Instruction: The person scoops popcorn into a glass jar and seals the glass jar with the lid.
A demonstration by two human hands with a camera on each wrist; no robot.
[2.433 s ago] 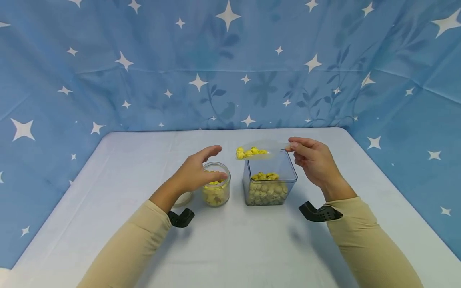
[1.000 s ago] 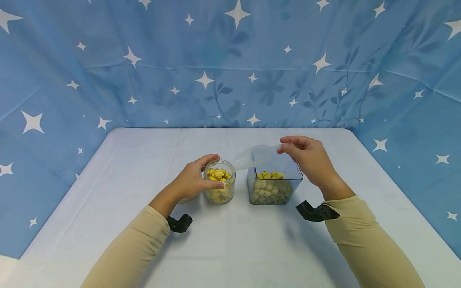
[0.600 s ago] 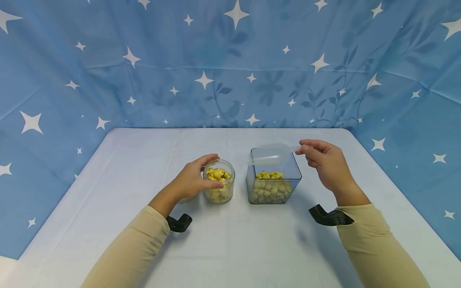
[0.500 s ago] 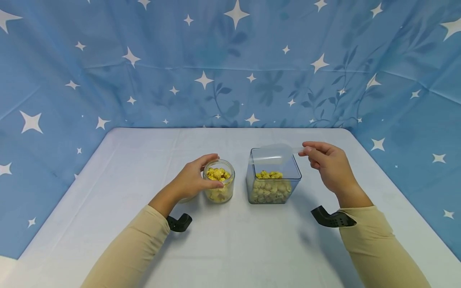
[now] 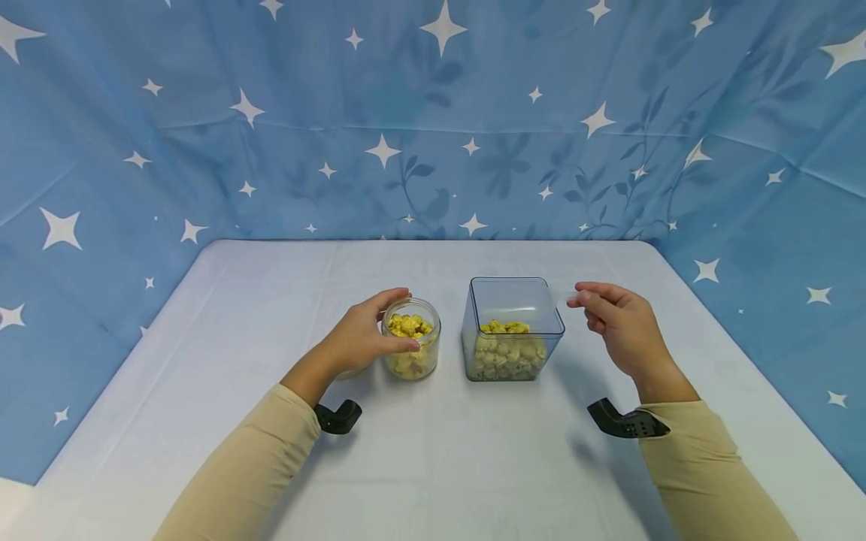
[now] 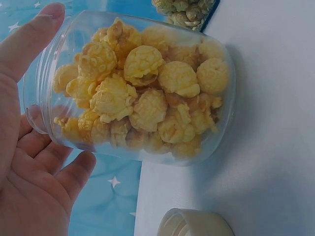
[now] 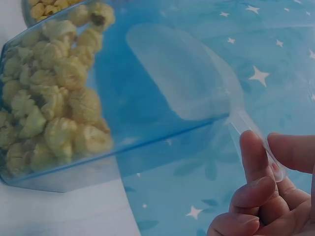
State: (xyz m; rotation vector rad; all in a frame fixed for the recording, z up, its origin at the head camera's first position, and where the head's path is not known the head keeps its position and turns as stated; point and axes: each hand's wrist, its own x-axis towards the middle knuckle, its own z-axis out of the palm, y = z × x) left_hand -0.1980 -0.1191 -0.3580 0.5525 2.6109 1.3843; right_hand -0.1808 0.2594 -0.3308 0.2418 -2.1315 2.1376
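Observation:
A clear glass jar [image 5: 414, 367] of yellow popcorn [image 6: 147, 93] stands upright on the table, without a lid. My left hand [image 5: 358, 330] holds it near the rim, thumb on the near side and fingers behind. To its right is a square bluish transparent container [image 5: 473, 312], partly filled with popcorn [image 5: 504, 353]. My right hand [image 5: 625, 330] pinches the thin handle of a translucent scoop [image 7: 179, 73] between thumb and index finger. The scoop's bowl looks bare and dips inside the container, above the popcorn; in the head view it is faint through the wall.
A pale round lid [image 6: 197, 223] lies on the table left of the jar, mostly hidden by my left hand in the head view. A white cloth covers the table [image 5: 433, 466]. Behind it hangs a blue curtain [image 5: 433, 135] with white stars.
The scoop carried popcorn first, then tipped toward the jar and came away bare. My right hand moved right and lowered it into the container. My left hand took hold of the jar, now fuller.

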